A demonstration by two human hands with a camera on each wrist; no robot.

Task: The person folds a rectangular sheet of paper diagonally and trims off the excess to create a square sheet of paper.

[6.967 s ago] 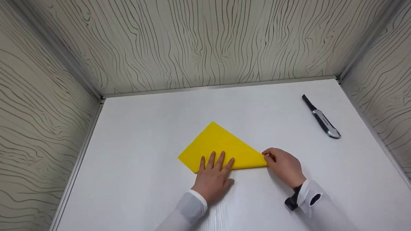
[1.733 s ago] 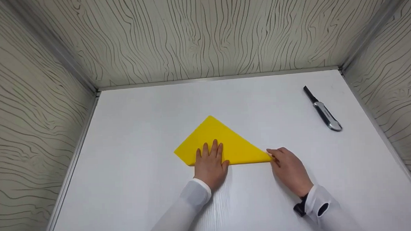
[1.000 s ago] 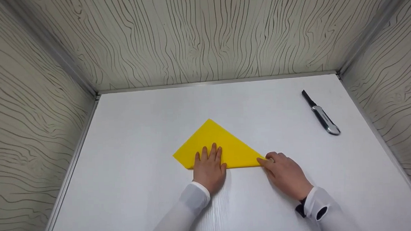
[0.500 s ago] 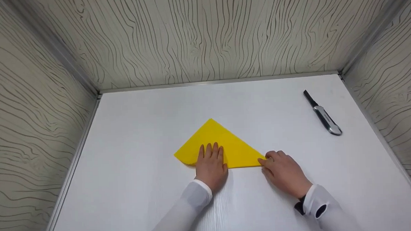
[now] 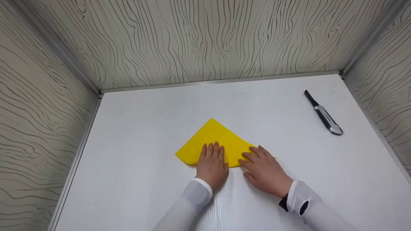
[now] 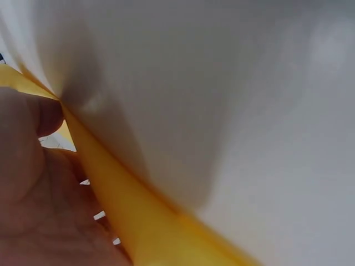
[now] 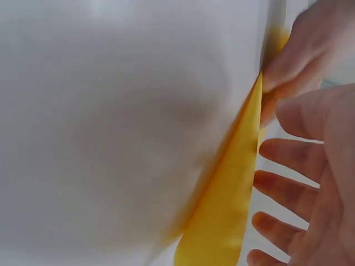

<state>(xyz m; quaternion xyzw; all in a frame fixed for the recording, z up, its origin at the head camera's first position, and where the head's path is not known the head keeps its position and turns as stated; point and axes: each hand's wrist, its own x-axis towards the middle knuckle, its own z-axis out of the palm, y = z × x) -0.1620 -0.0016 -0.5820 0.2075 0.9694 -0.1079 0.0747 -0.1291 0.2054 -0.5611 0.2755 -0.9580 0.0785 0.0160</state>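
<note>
A folded sheet of yellow paper [image 5: 206, 132] lies on the white table in the head view, its peak pointing away. My left hand [image 5: 212, 168] rests on its middle near the front fold, fingers straight. Left of that hand, the paper's lower edge bows up. My right hand [image 5: 266, 171] lies over the right part with fingers spread, hiding most of the right corner. Both wrist views show the folded edge of the paper [image 7: 219, 227] slightly raised; in the left one, the left thumb tip [image 6: 51, 115] is right at it.
A black-and-silver long-nosed tool [image 5: 323, 114], shaped like a gas lighter, lies at the back right of the white table [image 5: 141, 131]. Wood-patterned panels [image 5: 202, 37] stand at the back and both sides, with a metal rail [image 5: 207, 82] along the back edge.
My right hand has let go of the paper's right corner and moved left onto the sheet, fingers spread. The lower left edge has bowed up. The left hand stays at the middle.
</note>
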